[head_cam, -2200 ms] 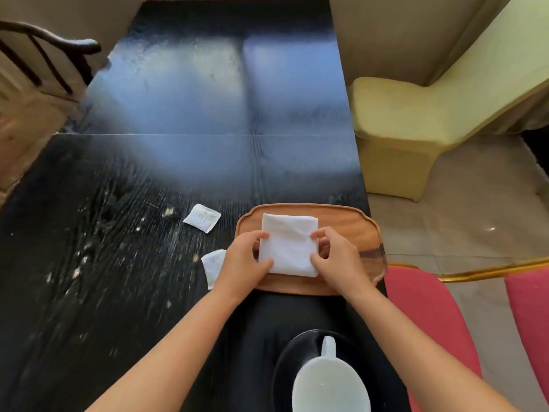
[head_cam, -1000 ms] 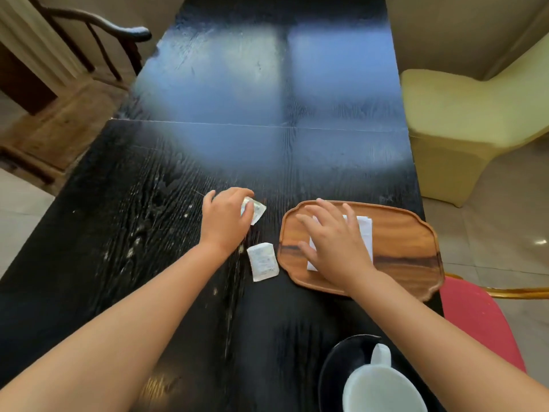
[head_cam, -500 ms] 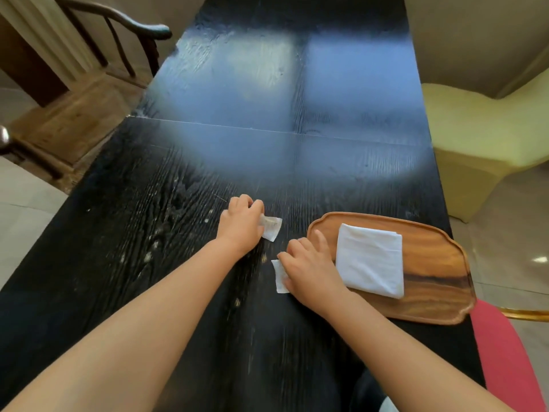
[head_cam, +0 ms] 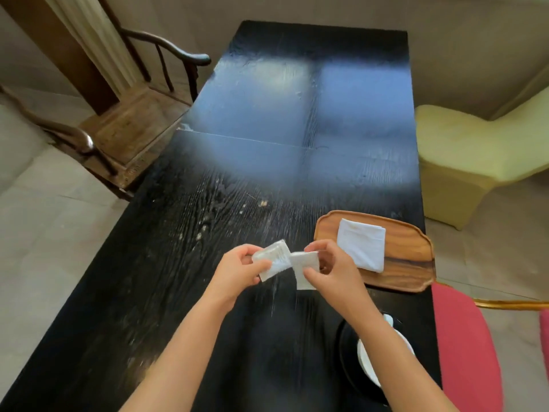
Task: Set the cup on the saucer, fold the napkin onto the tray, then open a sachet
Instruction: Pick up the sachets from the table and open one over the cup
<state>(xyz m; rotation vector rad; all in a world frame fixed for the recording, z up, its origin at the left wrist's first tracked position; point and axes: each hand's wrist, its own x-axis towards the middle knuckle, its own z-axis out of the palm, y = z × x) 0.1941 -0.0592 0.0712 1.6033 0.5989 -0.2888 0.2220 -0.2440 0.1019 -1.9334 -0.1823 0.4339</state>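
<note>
My left hand (head_cam: 237,270) pinches one white sachet (head_cam: 271,258) and my right hand (head_cam: 334,273) pinches a second white sachet (head_cam: 303,269). Both sachets are lifted above the black table (head_cam: 208,233) and their edges overlap between my hands. The folded white napkin (head_cam: 361,244) lies on the wooden tray (head_cam: 404,263) just right of my right hand. Near the bottom right the white cup (head_cam: 386,340) stands on the black saucer (head_cam: 346,361), partly hidden behind my right forearm.
A dark wooden armchair (head_cam: 118,126) stands at the table's left side, a yellow covered chair (head_cam: 469,150) at the right. A red chair seat (head_cam: 463,346) sits close at the bottom right. White specks are scattered over the table's middle.
Both hands have lifted a sachet each off the table and brought them together in front of me. The napkin stays folded on the tray.
</note>
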